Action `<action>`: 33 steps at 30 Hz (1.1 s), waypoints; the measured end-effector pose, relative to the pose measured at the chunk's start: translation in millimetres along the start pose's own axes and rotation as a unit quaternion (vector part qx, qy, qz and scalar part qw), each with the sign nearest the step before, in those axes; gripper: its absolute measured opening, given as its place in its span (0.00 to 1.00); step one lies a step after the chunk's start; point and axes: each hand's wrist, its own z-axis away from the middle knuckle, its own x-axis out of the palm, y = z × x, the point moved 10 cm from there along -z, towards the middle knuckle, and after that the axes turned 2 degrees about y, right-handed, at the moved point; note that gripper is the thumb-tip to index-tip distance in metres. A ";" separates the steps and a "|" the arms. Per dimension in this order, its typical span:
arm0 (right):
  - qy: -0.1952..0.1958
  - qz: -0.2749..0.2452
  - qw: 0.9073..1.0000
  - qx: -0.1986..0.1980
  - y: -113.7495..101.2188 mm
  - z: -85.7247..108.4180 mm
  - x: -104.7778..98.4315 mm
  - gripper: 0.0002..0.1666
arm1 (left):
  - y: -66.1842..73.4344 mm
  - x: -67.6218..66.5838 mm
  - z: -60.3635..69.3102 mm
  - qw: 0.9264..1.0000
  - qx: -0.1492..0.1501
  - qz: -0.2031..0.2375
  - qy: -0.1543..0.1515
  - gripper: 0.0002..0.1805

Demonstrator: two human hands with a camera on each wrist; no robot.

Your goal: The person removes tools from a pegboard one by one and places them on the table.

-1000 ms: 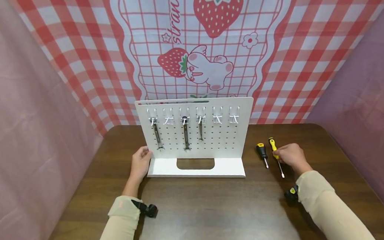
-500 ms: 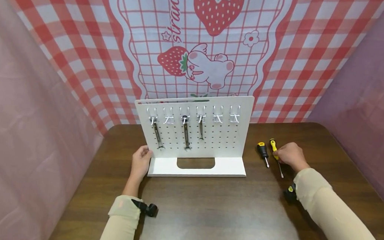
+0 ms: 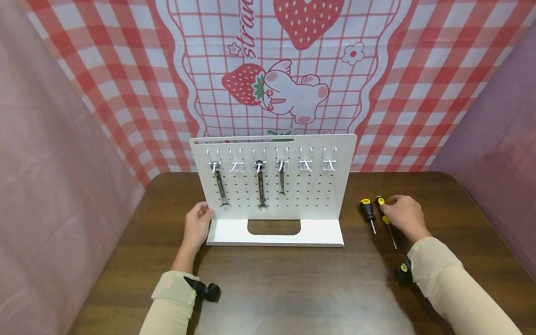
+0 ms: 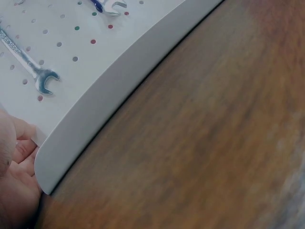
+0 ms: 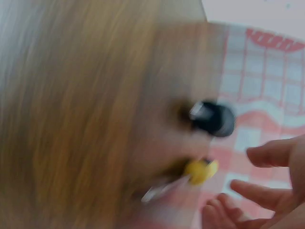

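At the lower left edge of the white pegboard stand (image 3: 276, 234), my left hand (image 3: 197, 227) grips the board's side; some of its fingers are hidden. My right hand (image 3: 406, 217) hovers beside the yellow-and-black screwdriver (image 3: 385, 220) lying on the table. In the right wrist view, its thumb and fingers are spread, apart from the yellow handle (image 5: 195, 171). A black screwdriver with a yellow cap (image 3: 367, 208) lies just left of it. Three wrenches hang from hooks: a left one (image 3: 220, 186), a middle one (image 3: 261, 186) and a shorter one (image 3: 282, 180).
Other hooks on the board hold nothing, including the two at the right (image 3: 328, 165). The brown wooden table (image 3: 305, 300) stretches in front. A red-checked strawberry cloth (image 3: 297, 86) hangs behind, with pink curtains (image 3: 39, 172) at the sides. Both wrists wear black cameras (image 3: 207, 291).
My right hand has shifted from the middle of the yellow screwdriver's handle toward its far end, and its fingers have parted. The left hand stays at the board.
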 end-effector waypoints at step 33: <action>-0.070 -0.282 0.930 -0.227 -234.1 62.7 76.7 0.13 | -3.1 1.8 0.0 0.999 -0.029 0.009 -0.008 0.15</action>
